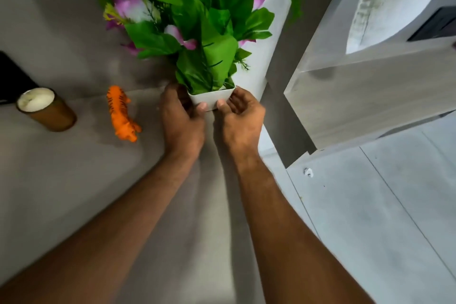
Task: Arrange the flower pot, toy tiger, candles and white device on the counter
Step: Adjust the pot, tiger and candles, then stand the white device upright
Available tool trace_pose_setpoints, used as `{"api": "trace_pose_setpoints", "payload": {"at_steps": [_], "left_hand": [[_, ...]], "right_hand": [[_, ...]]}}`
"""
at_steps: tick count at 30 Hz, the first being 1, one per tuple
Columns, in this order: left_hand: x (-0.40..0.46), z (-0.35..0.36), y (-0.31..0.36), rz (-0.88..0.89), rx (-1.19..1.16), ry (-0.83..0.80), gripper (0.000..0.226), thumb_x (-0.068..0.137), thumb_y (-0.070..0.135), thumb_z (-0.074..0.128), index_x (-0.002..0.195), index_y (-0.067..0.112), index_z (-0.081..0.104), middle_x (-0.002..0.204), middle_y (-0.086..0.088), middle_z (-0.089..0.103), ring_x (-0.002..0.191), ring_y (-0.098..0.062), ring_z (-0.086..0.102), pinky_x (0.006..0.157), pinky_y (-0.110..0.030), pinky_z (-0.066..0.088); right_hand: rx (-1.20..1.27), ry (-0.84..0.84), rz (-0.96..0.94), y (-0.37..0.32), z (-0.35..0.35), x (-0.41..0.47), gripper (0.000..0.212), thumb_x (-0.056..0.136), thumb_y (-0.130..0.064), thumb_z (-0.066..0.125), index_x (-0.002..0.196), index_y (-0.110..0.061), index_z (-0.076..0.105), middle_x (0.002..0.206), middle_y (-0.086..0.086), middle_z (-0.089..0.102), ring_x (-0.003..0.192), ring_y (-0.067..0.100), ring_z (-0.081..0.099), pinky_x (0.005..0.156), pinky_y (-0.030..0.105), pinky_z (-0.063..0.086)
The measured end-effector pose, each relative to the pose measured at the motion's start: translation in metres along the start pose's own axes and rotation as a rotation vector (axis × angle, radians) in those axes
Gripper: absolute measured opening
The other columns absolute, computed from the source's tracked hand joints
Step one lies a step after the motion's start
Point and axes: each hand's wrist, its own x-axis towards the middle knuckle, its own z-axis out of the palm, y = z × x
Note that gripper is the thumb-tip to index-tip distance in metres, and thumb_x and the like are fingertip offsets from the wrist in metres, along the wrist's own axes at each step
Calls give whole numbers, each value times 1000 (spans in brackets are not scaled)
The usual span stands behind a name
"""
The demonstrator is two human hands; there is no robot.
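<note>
A white square flower pot [211, 99] with green leaves and purple flowers stands on the grey counter [123, 205] near its right edge. My left hand [182, 121] grips the pot's left side and my right hand [241, 118] grips its right side, thumbs on the front face. An orange toy tiger [122, 113] lies on the counter to the left of my hands. Further left stands a brown candle [45, 110] with white wax on top. No white device shows in this view.
A dark object [12, 76] sits at the far left edge behind the candle. A white wall corner [274, 32] rises behind the pot. To the right, a pale cabinet [370, 81] juts out above a tiled floor [382, 217].
</note>
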Motion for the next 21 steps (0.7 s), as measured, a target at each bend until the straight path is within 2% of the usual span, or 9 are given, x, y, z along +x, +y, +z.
{"api": "trace_pose_setpoints", "payload": {"at_steps": [3,9,11,13,14,15,17,19,21], "left_hand": [[3,13,2,5,21,-38,47,80,-10,73,123,-1,55,121,-24,66,111,-34,68,99,-52,56],[8,22,3,19,29,-47,49,79,-7,73,124,1,55,122,-23,64,113,-37,65,98,-53,55],[6,19,8,2,-6,-68,52,81,-9,72,129,-2,53,125,-25,62,116,-38,64,101,-54,54],[-11,9,13,-6,19,-112,57,85,-10,68,139,-1,48,133,-25,59,122,-37,60,107,-51,49],[-29,-3,11,5,63,-145,58,89,-8,64,143,1,46,137,-23,57,126,-35,58,111,-48,46],[-52,-23,7,25,98,-190,56,93,-4,60,146,5,45,142,-20,56,128,-32,57,113,-44,45],[-99,-80,-8,61,182,-270,46,98,11,52,144,14,50,143,-9,58,130,-25,59,112,-38,46],[-122,-147,-25,130,357,-267,41,97,29,47,135,19,61,136,-3,64,123,-20,62,107,-29,46],[-109,-199,-38,177,556,-223,49,94,39,45,128,11,67,130,-9,68,120,-23,60,107,-20,40]], "right_hand": [[2,81,-33,-1,-4,5,34,93,13,63,126,6,66,118,24,76,111,34,74,104,48,58],[-33,116,-72,-7,-5,9,36,93,13,62,129,6,64,121,23,75,113,34,73,105,47,57],[-46,104,-92,-8,-5,7,39,93,13,61,131,4,63,123,17,74,111,26,74,100,36,60],[-71,128,-128,-9,-6,-7,41,93,10,62,133,-1,61,120,2,73,102,5,72,90,19,59],[-103,162,-142,-7,-7,-19,39,93,6,62,130,-5,62,115,-4,72,98,-1,71,87,18,58],[-147,187,-151,-3,-10,-34,34,92,1,62,124,-9,65,109,-5,73,96,1,71,89,25,60],[-272,146,-152,8,-17,-73,20,90,-9,61,105,-18,70,96,1,76,91,16,74,88,45,62],[-424,15,-177,16,-14,-110,15,85,-17,62,96,-22,72,91,-1,75,86,20,73,82,46,61],[-513,-90,-217,18,4,-139,30,75,-25,63,104,-24,71,99,-4,73,94,15,70,86,41,59]]}}
